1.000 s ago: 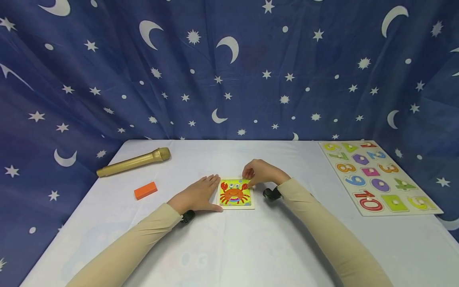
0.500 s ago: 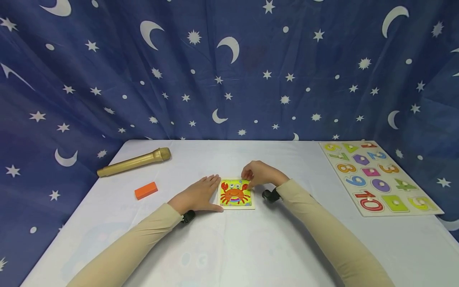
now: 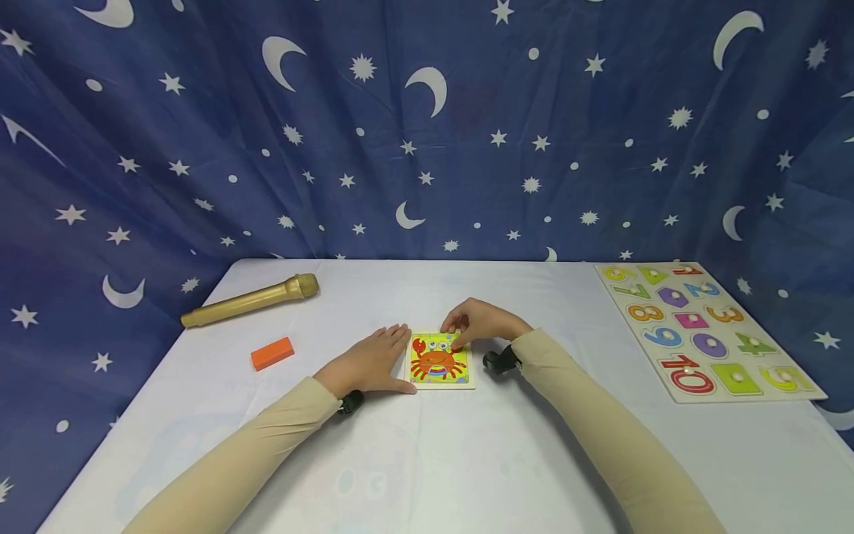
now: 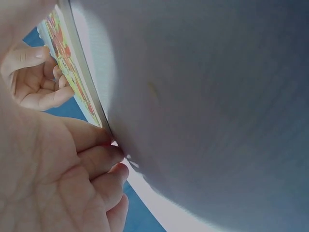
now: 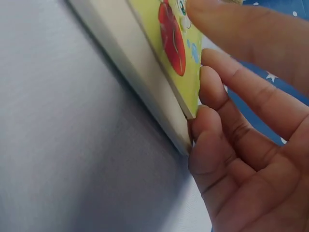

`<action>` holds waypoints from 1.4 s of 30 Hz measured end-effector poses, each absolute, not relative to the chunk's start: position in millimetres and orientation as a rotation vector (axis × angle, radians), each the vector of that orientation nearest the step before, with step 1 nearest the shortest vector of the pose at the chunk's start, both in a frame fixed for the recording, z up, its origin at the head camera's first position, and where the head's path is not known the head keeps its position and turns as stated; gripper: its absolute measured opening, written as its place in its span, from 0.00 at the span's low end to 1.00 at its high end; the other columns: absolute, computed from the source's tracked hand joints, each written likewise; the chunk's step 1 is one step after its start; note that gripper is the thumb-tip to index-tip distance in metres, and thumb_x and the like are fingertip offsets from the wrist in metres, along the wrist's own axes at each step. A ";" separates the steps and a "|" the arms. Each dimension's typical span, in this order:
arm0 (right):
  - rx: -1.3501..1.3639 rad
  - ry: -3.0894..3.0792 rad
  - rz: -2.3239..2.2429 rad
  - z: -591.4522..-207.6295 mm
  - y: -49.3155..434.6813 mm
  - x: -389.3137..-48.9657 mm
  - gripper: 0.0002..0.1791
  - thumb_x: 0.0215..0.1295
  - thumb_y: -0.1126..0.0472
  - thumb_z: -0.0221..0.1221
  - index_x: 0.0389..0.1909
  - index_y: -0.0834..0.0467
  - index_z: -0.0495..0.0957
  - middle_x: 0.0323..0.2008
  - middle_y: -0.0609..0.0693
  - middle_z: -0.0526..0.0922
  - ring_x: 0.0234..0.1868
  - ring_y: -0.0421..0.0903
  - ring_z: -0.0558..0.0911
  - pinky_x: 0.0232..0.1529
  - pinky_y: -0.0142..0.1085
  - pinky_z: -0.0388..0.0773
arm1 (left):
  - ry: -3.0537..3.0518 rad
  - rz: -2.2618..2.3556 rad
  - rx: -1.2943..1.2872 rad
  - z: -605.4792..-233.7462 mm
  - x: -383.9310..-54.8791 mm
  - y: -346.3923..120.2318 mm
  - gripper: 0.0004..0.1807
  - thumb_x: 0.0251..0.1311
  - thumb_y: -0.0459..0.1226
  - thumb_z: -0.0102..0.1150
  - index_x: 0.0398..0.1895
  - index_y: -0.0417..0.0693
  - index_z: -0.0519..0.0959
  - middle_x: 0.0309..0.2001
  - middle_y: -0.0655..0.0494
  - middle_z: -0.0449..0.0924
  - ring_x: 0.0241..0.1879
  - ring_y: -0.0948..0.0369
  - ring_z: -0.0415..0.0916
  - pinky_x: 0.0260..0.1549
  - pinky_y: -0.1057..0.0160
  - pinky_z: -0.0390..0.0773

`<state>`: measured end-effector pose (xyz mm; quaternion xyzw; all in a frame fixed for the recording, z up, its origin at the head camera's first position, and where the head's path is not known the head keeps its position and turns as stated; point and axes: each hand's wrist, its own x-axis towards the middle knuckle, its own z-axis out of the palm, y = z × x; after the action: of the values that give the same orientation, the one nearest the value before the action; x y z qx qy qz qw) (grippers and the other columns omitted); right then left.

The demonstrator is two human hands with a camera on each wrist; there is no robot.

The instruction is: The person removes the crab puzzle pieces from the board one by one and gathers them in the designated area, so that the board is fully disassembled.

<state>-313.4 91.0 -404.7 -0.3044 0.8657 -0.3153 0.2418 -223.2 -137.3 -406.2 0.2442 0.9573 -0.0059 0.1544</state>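
Observation:
A small square wooden jigsaw puzzle (image 3: 437,365) with a red crab on yellow lies flat in a pale frame on the table. My left hand (image 3: 367,363) rests along its left side with fingers stretched, the thumb by the near left corner. In the left wrist view, fingertips (image 4: 104,150) touch the frame's edge. At the far right of the puzzle, my right hand (image 3: 485,320) has its thumb on the picture and its curled fingers against the far edge. In the right wrist view, the yellow picture layer (image 5: 190,94) stands above the pale frame (image 5: 140,77).
A gold toy microphone (image 3: 250,302) lies at the back left, with an orange block (image 3: 271,354) nearer. At the right lies a board of number and shape pieces (image 3: 707,334). A dark blue curtain (image 3: 427,133) with stars and moons hangs behind the white table (image 3: 427,467).
My right hand has shifted slightly left along the puzzle's far edge, its thumb still on the picture. The left hand and the puzzle have stayed in place.

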 end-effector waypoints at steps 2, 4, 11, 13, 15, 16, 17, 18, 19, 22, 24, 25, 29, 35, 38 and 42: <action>-0.841 2.373 -0.847 -405.1 88.6 -314.3 0.15 0.48 0.65 0.70 0.40 0.59 0.83 0.28 0.47 0.80 0.28 0.40 0.71 0.31 0.26 0.69 | 2.743 -0.026 0.695 -405.9 -223.0 -137.6 0.59 0.50 0.69 0.53 0.73 0.40 0.47 0.75 0.46 0.46 0.74 0.52 0.45 0.73 0.55 0.47; -0.859 2.384 -0.829 -405.3 86.0 -314.9 0.14 0.49 0.65 0.69 0.39 0.59 0.83 0.27 0.47 0.78 0.27 0.40 0.70 0.30 0.26 0.69 | 2.744 -0.017 0.697 -405.6 -222.8 -138.0 0.58 0.50 0.69 0.53 0.73 0.39 0.47 0.75 0.46 0.46 0.74 0.52 0.45 0.73 0.54 0.47; -0.889 2.455 -0.776 -403.6 74.0 -313.5 0.09 0.50 0.61 0.70 0.30 0.58 0.81 0.23 0.45 0.76 0.25 0.39 0.70 0.29 0.25 0.69 | 2.740 -0.014 0.707 -405.1 -223.5 -138.6 0.58 0.50 0.69 0.52 0.73 0.39 0.47 0.75 0.46 0.46 0.75 0.53 0.44 0.73 0.55 0.47; -0.894 2.470 -0.773 -404.5 70.1 -312.9 0.09 0.50 0.60 0.70 0.28 0.58 0.80 0.21 0.45 0.74 0.25 0.39 0.69 0.28 0.25 0.68 | 2.739 -0.015 0.714 -405.3 -224.2 -138.3 0.58 0.50 0.69 0.52 0.73 0.39 0.47 0.75 0.46 0.46 0.74 0.52 0.44 0.73 0.54 0.47; -0.894 2.475 -0.770 -405.4 66.8 -312.0 0.09 0.51 0.60 0.70 0.28 0.57 0.79 0.20 0.45 0.72 0.24 0.39 0.69 0.27 0.25 0.67 | 2.739 -0.019 0.727 -405.6 -224.8 -138.0 0.58 0.50 0.69 0.52 0.73 0.38 0.48 0.75 0.45 0.46 0.74 0.52 0.45 0.73 0.54 0.47; -0.888 2.471 -0.770 -405.5 65.1 -311.3 0.09 0.51 0.60 0.70 0.29 0.57 0.79 0.20 0.45 0.71 0.24 0.39 0.69 0.27 0.26 0.67 | 2.738 -0.022 0.733 -405.8 -225.0 -137.9 0.58 0.50 0.69 0.52 0.73 0.38 0.48 0.74 0.45 0.46 0.74 0.51 0.45 0.73 0.53 0.48; -0.891 2.470 -0.765 -405.4 63.6 -310.6 0.09 0.50 0.60 0.70 0.29 0.57 0.79 0.20 0.45 0.71 0.25 0.39 0.68 0.27 0.26 0.66 | 2.736 -0.023 0.739 -405.9 -225.1 -137.8 0.58 0.51 0.69 0.51 0.73 0.38 0.48 0.74 0.44 0.46 0.74 0.51 0.45 0.73 0.53 0.48; -0.889 2.468 -0.763 -405.1 62.1 -309.9 0.09 0.50 0.61 0.70 0.29 0.57 0.79 0.21 0.45 0.71 0.25 0.40 0.68 0.27 0.26 0.67 | 2.736 -0.025 0.744 -406.1 -225.0 -137.8 0.58 0.51 0.69 0.51 0.73 0.38 0.48 0.74 0.44 0.46 0.74 0.50 0.46 0.73 0.53 0.48; -0.888 2.470 -0.757 -404.7 60.7 -309.2 0.10 0.49 0.61 0.70 0.30 0.57 0.79 0.21 0.45 0.71 0.25 0.40 0.69 0.28 0.25 0.67 | 2.736 -0.027 0.750 -406.2 -224.9 -137.8 0.58 0.51 0.69 0.51 0.73 0.38 0.48 0.74 0.44 0.47 0.74 0.50 0.46 0.73 0.53 0.49; -0.885 2.480 -0.738 -401.9 56.8 -307.3 0.10 0.48 0.63 0.71 0.29 0.58 0.79 0.23 0.46 0.74 0.27 0.40 0.70 0.29 0.25 0.69 | 2.737 -0.033 0.753 -405.2 -224.2 -137.9 0.58 0.51 0.69 0.51 0.73 0.38 0.48 0.74 0.44 0.47 0.74 0.50 0.46 0.73 0.53 0.49; -0.880 2.480 -0.725 -400.4 54.6 -306.8 0.11 0.47 0.64 0.71 0.28 0.59 0.78 0.25 0.47 0.75 0.27 0.40 0.70 0.29 0.25 0.70 | 2.739 -0.029 0.754 -404.6 -223.8 -138.1 0.58 0.51 0.69 0.52 0.73 0.38 0.48 0.74 0.44 0.47 0.74 0.50 0.46 0.73 0.53 0.49; -0.876 2.478 -0.718 -399.8 53.7 -306.6 0.11 0.47 0.64 0.71 0.28 0.59 0.78 0.25 0.47 0.75 0.27 0.40 0.71 0.30 0.25 0.71 | 2.740 -0.031 0.757 -404.4 -223.6 -138.1 0.58 0.51 0.69 0.51 0.73 0.38 0.48 0.74 0.44 0.47 0.74 0.50 0.46 0.73 0.53 0.49; -0.848 2.468 -0.704 -398.7 51.7 -306.2 0.11 0.47 0.64 0.70 0.29 0.59 0.76 0.25 0.47 0.74 0.28 0.40 0.70 0.30 0.25 0.70 | 2.737 -0.036 0.759 -404.3 -223.5 -138.5 0.58 0.51 0.69 0.51 0.73 0.38 0.48 0.74 0.44 0.47 0.74 0.50 0.46 0.73 0.53 0.49; -0.813 2.457 -0.765 -402.6 52.1 -307.7 0.11 0.47 0.64 0.71 0.28 0.58 0.77 0.25 0.47 0.74 0.28 0.40 0.71 0.29 0.25 0.70 | 2.740 -0.036 0.752 -405.8 -223.2 -139.5 0.58 0.51 0.69 0.51 0.73 0.38 0.48 0.74 0.44 0.47 0.74 0.51 0.46 0.73 0.53 0.49; -0.816 2.458 -0.794 -404.3 52.3 -307.9 0.11 0.47 0.64 0.71 0.27 0.58 0.77 0.25 0.47 0.74 0.27 0.41 0.71 0.29 0.26 0.69 | 2.742 -0.031 0.749 -405.9 -222.8 -139.8 0.58 0.51 0.69 0.52 0.73 0.38 0.48 0.74 0.44 0.47 0.74 0.51 0.46 0.73 0.53 0.49; -0.827 2.464 -0.814 -405.2 51.9 -308.1 0.12 0.47 0.64 0.71 0.27 0.58 0.76 0.25 0.47 0.74 0.27 0.41 0.71 0.29 0.26 0.70 | 2.742 -0.018 0.748 -405.9 -222.5 -140.4 0.58 0.51 0.68 0.52 0.73 0.38 0.48 0.74 0.44 0.47 0.74 0.51 0.46 0.73 0.54 0.49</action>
<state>-308.1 51.9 -405.2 -0.2970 0.8850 -0.2923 0.2075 -222.5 -140.4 -405.9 0.2602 0.9540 -0.0063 0.1490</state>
